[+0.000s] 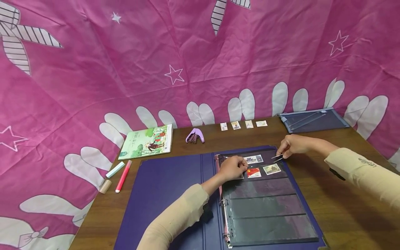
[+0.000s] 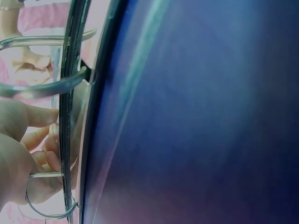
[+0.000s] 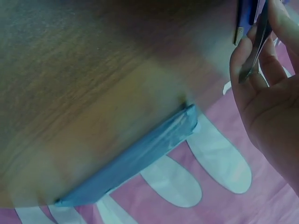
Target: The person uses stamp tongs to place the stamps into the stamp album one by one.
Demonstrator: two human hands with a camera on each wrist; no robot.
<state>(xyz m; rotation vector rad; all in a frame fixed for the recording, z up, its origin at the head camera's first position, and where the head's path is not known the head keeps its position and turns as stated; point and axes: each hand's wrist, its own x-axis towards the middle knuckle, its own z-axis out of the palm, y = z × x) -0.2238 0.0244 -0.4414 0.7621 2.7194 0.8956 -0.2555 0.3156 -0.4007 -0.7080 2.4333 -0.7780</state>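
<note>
An open purple-blue ring binder (image 1: 175, 194) holds a black stamp page (image 1: 265, 208) with clear strip pockets. My left hand (image 1: 232, 169) rests on the upper part of the page, its fingertips at the edge of a strip beside a red stamp (image 1: 253, 173). It partly covers another stamp at the left. A landscape stamp (image 1: 272, 169) sits to the right of the red one, and a bluish stamp (image 1: 254, 159) lies in the row above. At the page's upper right corner my right hand (image 1: 290, 146) pinches metal tweezers (image 3: 254, 51), whose tips point left over the page.
Several loose stamps (image 1: 236, 125) lie along the table's back edge. Left of them are a purple clip-like tool (image 1: 195, 134), a green picture book (image 1: 146, 141) and a red marker (image 1: 123, 177). A blue mesh zip pouch (image 1: 314, 121) lies at the back right.
</note>
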